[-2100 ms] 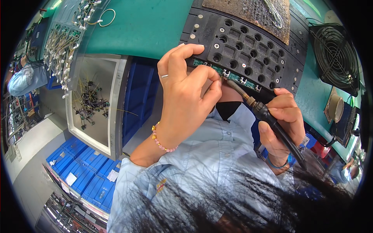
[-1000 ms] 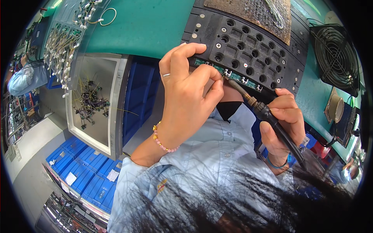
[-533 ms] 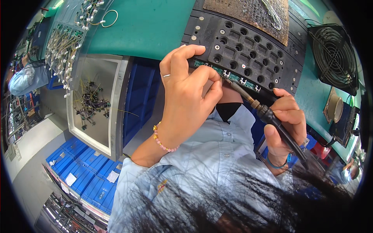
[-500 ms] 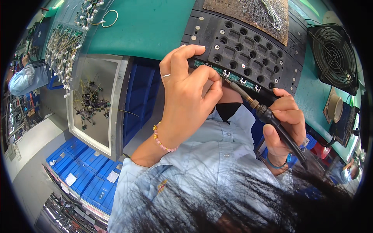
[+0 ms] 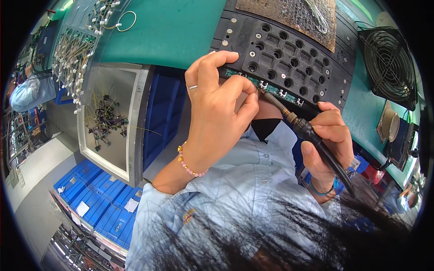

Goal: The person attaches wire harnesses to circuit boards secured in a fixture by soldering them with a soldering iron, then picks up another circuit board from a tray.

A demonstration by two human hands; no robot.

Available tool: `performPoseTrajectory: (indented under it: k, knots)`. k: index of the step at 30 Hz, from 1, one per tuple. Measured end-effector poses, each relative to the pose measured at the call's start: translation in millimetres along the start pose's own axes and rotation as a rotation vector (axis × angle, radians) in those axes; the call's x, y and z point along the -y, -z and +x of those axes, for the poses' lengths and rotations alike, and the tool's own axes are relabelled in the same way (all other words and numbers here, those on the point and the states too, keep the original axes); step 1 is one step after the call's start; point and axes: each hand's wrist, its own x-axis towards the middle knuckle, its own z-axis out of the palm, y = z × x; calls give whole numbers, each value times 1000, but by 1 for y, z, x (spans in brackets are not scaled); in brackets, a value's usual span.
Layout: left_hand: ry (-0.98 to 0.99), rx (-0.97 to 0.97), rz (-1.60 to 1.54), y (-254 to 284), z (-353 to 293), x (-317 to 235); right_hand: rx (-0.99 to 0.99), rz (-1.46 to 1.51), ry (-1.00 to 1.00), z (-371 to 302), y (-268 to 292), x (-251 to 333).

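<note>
One right-hand grip (image 5: 338, 143) is closed round a soldering iron (image 5: 305, 131).

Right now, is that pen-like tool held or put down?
Held: the right hand grips the soldering iron, its tip near the green circuit board.

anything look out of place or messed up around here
A thin yellow wire sticks out past the white tray rim, while the tangled heap lies inside. The brown board looks stained, dark along its edges. Nothing odd stands out on the iron or green strip.
</note>
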Motion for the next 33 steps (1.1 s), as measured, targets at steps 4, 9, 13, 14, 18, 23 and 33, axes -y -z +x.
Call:
performPoseTrajectory:
  k: [4,9,13,14,18,23,33]
  knots:
    - [13,4,9,0,0,0,-68,123,-33,-1,-1,0]
    - [0,-3,-1,-1,0,1,-96,151,-32,0,-1,1]
    - [-60,16,4,0,1,-1,-176,161,-21,1,-1,1]
    - [-4,-19,14,2,1,0,-101,129,-34,2,0,1]
    - [-48,151,-134,23,5,12,-294,214,-19,9,18,-5]
    - [127,21,-169,54,5,39,-627,23,-129,21,48,-39]
    - [-65,-74,54,63,63,72,-564,34,-219,11,51,-62]
